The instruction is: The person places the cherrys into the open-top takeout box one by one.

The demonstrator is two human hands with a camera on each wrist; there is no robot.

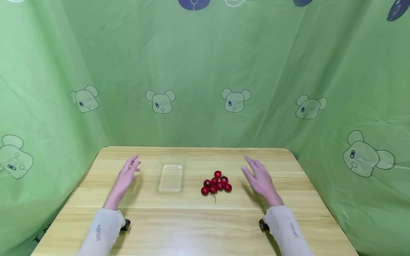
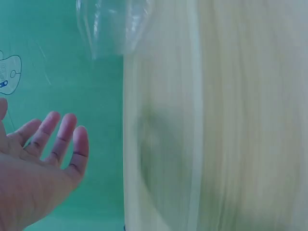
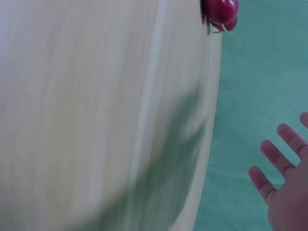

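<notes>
A clear plastic box (image 1: 172,177) lies on the wooden table, left of centre in the head view. To its right sits a cluster of several dark red cherries (image 1: 213,189), some with green stems. My left hand (image 1: 125,175) hovers over the table left of the box, its fingers loosely extended and touching nothing. On the other side, my right hand (image 1: 261,179) is held above the table to the right of the cherries, fingers extended and holding nothing. In the left wrist view, part of the box (image 2: 113,24) shows at the top. The right wrist view catches cherries (image 3: 220,10) at its upper edge.
The light wooden table (image 1: 179,227) has rounded far corners. A green curtain (image 1: 198,71) printed with bear heads surrounds its back and sides. Dark devices (image 1: 126,225) are strapped at both wrists, beneath pale sleeves (image 1: 101,227).
</notes>
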